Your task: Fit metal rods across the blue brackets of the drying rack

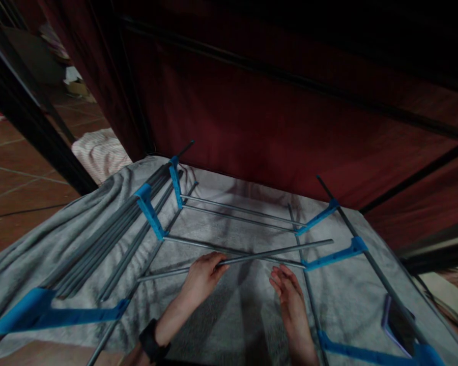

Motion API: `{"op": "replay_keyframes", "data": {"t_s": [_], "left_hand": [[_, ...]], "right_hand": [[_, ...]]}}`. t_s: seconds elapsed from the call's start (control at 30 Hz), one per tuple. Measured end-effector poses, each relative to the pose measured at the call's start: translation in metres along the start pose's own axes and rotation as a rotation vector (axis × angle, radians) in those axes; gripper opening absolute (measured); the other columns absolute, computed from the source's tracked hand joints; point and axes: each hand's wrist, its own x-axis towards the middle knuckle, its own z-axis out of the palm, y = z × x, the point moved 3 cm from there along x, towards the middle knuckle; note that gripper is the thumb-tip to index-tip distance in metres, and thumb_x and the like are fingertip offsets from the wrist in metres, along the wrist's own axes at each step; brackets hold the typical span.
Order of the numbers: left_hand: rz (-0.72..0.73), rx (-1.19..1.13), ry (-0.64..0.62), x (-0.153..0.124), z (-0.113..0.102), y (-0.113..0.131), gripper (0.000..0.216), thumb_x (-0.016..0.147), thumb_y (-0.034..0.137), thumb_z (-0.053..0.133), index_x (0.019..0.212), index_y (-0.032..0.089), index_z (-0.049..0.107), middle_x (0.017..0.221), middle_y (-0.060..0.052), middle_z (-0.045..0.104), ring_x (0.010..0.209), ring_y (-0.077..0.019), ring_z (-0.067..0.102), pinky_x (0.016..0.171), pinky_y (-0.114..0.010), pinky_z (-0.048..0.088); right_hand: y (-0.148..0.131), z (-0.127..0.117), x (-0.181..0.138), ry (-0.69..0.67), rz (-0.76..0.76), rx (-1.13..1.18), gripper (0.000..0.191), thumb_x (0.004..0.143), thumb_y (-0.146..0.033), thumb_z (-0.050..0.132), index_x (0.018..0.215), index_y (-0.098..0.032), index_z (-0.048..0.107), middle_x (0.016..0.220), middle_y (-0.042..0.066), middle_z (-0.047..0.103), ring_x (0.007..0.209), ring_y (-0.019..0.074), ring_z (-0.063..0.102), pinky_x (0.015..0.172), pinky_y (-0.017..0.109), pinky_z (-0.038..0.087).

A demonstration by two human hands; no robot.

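Note:
My left hand (205,274), a dark band on its wrist, is closed around a loose grey metal tube (286,250). The tube lies slantwise across the frame, its right end higher than its left, and passes over a fixed crossbar (198,245). Just right of it, my right hand (288,291) is raised with fingers apart and nothing in them. Around both hands stands a partly built frame of grey tubes with blue plastic brackets, such as the left bracket (151,213) and the right bracket (334,255). Two more crossbars (236,207) join the far brackets.
Several loose tubes (110,236) lie along the left side on a grey blanket (229,305). A phone (399,323) rests at the lower right beneath a side tube. Behind the frame hangs a dark red cloth panel (252,127). A striped cloth (101,152) is at the left.

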Motion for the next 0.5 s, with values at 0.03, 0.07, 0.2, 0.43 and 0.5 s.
{"op": "replay_keyframes", "data": {"t_s": [0.03, 0.07, 0.2, 0.43, 0.5], "left_hand": [[0.01, 0.027, -0.007, -0.001, 0.002, 0.0, 0.017, 0.1, 0.031, 0.062, 0.106, 0.023, 0.076, 0.1, -0.007, 0.081, 0.095, -0.0267, 0.077, 0.085, -0.036, 0.056], [0.022, 0.058, -0.017, -0.002, 0.004, 0.0, 0.018, 0.1, 0.03, 0.062, 0.108, 0.023, 0.076, 0.101, -0.007, 0.081, 0.096, -0.0271, 0.077, 0.086, -0.037, 0.057], [0.077, 0.187, -0.073, -0.006, 0.01, 0.0, 0.019, 0.101, 0.026, 0.061, 0.111, 0.024, 0.077, 0.106, -0.008, 0.081, 0.1, -0.0283, 0.076, 0.091, -0.04, 0.057], [0.131, 0.327, -0.158, -0.011, 0.011, -0.005, 0.018, 0.102, 0.022, 0.063, 0.115, 0.024, 0.076, 0.111, -0.009, 0.079, 0.105, -0.0283, 0.073, 0.097, -0.042, 0.054], [0.13, 0.366, -0.176, -0.013, 0.014, -0.007, 0.019, 0.103, 0.02, 0.062, 0.115, 0.023, 0.076, 0.112, -0.009, 0.079, 0.106, -0.0277, 0.072, 0.1, -0.041, 0.052]], "right_hand": [[-0.003, -0.003, 0.001, 0.015, -0.018, 0.023, 0.049, 0.062, -0.052, 0.093, 0.101, -0.029, 0.076, 0.104, 0.003, 0.081, 0.104, 0.0249, 0.076, 0.093, 0.04, 0.061], [-0.006, -0.006, 0.002, 0.025, -0.035, 0.044, 0.046, 0.063, -0.05, 0.093, 0.101, -0.029, 0.076, 0.104, 0.002, 0.081, 0.104, 0.0242, 0.075, 0.095, 0.039, 0.06], [-0.016, -0.018, 0.002, 0.046, -0.098, 0.118, 0.032, 0.07, -0.043, 0.089, 0.095, -0.029, 0.074, 0.098, 0.0, 0.079, 0.101, 0.0225, 0.075, 0.1, 0.041, 0.059], [-0.01, -0.038, 0.015, 0.081, -0.045, 0.151, 0.035, 0.069, -0.044, 0.088, 0.096, -0.027, 0.074, 0.104, 0.004, 0.078, 0.106, 0.0235, 0.074, 0.105, 0.045, 0.06], [-0.002, -0.048, 0.016, 0.12, -0.055, 0.049, 0.033, 0.069, -0.049, 0.087, 0.089, -0.028, 0.072, 0.097, 0.003, 0.077, 0.103, 0.0247, 0.075, 0.105, 0.047, 0.062]]}}
